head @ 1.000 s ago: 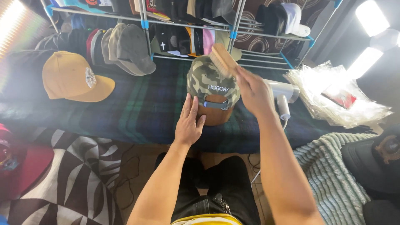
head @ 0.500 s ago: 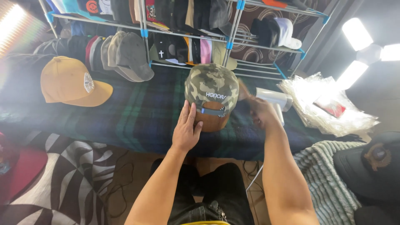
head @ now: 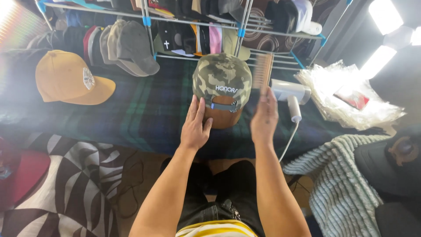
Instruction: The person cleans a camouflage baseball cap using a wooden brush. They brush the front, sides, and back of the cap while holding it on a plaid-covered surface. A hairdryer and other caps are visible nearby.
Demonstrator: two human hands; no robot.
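since half a second ago the right hand [head: 264,117] has come away from the far side of the camouflage cap [head: 222,79] and now sits to the cap's right, apart from it, lifting a wooden brush [head: 263,71] that was hidden behind the cap before. right fingers are curled shut around the lower end of the brush; its bristle block stands upright above the fingertips, just beside the cap's right edge, contact with the cap not evident. left hand [head: 195,127] has barely shifted: palm down, fingers extended and slightly spread, fingertips resting on the brown form [head: 222,117] under the cap's back opening, near the strap; it grips nothing, only presses or steadies. cap sits back side toward the camera, on the brown form, on the dark green plaid cloth [head: 144,109] covering the table, roughly centre of view. white handheld appliance [head: 287,92] with a cord lies on the cloth just right of the brush. mustard yellow cap [head: 66,79] lies well apart to the left. wire rack [head: 197,26] behind holds a row of folded caps. crinkled clear plastic bags [head: 346,94] lie at far right, a striped grey textile [head: 337,184] below them.
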